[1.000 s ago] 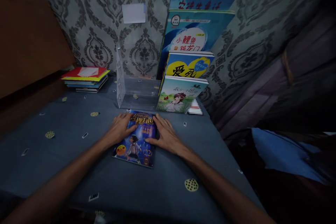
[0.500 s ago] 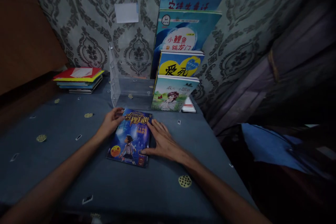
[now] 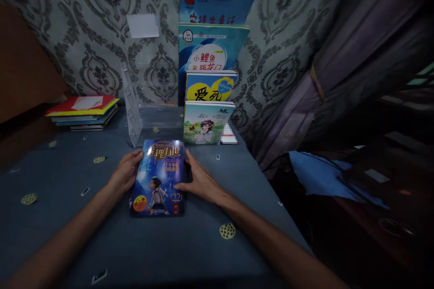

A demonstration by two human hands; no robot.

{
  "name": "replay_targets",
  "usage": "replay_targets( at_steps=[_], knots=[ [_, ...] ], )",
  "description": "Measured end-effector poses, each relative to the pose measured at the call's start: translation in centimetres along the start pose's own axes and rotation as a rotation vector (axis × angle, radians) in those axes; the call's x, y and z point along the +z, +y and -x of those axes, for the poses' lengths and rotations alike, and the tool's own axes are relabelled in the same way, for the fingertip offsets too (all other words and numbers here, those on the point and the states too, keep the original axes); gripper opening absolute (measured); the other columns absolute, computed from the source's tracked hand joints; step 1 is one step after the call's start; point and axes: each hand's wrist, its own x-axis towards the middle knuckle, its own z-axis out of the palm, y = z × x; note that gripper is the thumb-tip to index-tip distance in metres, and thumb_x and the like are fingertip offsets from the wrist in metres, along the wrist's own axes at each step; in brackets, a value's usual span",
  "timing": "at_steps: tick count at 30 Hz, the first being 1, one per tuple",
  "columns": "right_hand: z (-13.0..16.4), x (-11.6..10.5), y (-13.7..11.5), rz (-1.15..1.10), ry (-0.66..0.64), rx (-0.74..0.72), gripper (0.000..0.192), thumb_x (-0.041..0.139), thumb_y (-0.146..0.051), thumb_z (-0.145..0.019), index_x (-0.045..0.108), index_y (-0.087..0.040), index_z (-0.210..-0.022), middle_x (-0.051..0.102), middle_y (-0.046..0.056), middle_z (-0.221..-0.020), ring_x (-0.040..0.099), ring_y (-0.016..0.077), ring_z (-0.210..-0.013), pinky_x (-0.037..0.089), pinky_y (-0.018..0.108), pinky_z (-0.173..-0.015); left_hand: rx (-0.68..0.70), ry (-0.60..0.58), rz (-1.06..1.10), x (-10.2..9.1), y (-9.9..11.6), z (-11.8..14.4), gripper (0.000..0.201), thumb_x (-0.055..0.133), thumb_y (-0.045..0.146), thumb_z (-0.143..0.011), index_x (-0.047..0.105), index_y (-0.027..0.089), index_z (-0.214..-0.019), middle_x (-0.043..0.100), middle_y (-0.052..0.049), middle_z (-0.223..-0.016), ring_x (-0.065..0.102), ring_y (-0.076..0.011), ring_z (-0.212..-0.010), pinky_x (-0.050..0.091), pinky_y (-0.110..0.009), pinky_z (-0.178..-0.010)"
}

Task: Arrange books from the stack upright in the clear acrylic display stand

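Note:
A blue book (image 3: 158, 178) with a cartoon figure and gold title lettering is between my two hands over the table's front middle. My left hand (image 3: 126, 172) is closed on its left edge, fingers partly behind it. On the other side, my right hand (image 3: 204, 181) grips the right edge, thumb on the cover and the other fingers partly hidden. Just behind the book stands a clear acrylic rack (image 3: 131, 113). Its right side bears stepped rows of books, with a green-and-white book (image 3: 206, 124) in front and a yellow-and-blue book (image 3: 210, 88) behind that.
A stack of books (image 3: 83, 110) lies at the back left. Taller blue books (image 3: 217, 2) rise at the rack's rear, against patterned wallpaper. A small white triangular object (image 3: 229, 134) stands beside the rack. The table (image 3: 244, 189) ends at the right, near a curtain (image 3: 305, 90).
Both hands have taken hold of the blue book, and it looks slightly raised and tilted up towards me. The view has swung to the right.

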Motion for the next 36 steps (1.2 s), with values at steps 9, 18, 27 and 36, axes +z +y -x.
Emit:
replay_targets(
  at_steps=[9, 18, 27, 36],
  knots=[
    [-0.8, -0.1, 1.5, -0.741, -0.102, 0.112, 0.047, 0.077, -0.051, -0.077, 0.060, -0.021, -0.109, 0.069, 0.000, -0.085, 0.060, 0.0116, -0.060, 0.044, 0.019, -0.041, 0.092, 0.125, 0.247, 3.4, 1.1, 1.6, 0.012, 0.065, 0.010, -0.080, 0.067, 0.015, -0.092, 0.073, -0.003, -0.079, 0.074, -0.0190, -0.083, 0.061, -0.030, -0.082],
    [-1.2, -2.9, 1.0, -0.626, 0.098, -0.117, 0.039, 0.070, -0.050, -0.084, 0.063, -0.024, -0.114, 0.072, 0.002, -0.092, 0.058, 0.0119, -0.062, 0.042, 0.020, -0.045, 0.484, -0.048, -0.044, 6.2, 1.7, 1.4, 0.033, 0.064, 0.044, -0.089, 0.059, 0.024, -0.115, 0.067, 0.000, -0.106, 0.065, -0.0164, -0.095, 0.054, -0.026, -0.085],
    [-1.8, -4.8, 3.1, -0.470, 0.347, -0.221, 0.036, 0.066, -0.043, -0.086, 0.059, -0.026, -0.117, 0.072, 0.007, -0.112, 0.068, 0.0251, -0.098, 0.059, 0.037, -0.074, 0.882, -0.135, -0.591, 8.3, 3.0, 0.2, 0.029, 0.060, 0.030, -0.087, 0.050, 0.022, -0.113, 0.057, -0.001, -0.087, 0.060, -0.0214, -0.088, 0.051, -0.035, -0.082],
    [-2.4, -6.7, 4.4, -0.238, 0.695, -0.315, 0.034, 0.060, -0.045, -0.090, 0.061, -0.024, -0.117, 0.069, 0.009, -0.113, 0.064, 0.0277, -0.107, 0.053, 0.045, -0.094, 0.983, -0.097, -0.893, 11.3, 4.8, -1.0, 0.024, 0.055, 0.018, -0.087, 0.045, 0.021, -0.109, 0.061, -0.003, -0.085, 0.063, -0.0232, -0.080, 0.050, -0.036, -0.074]
  ],
)
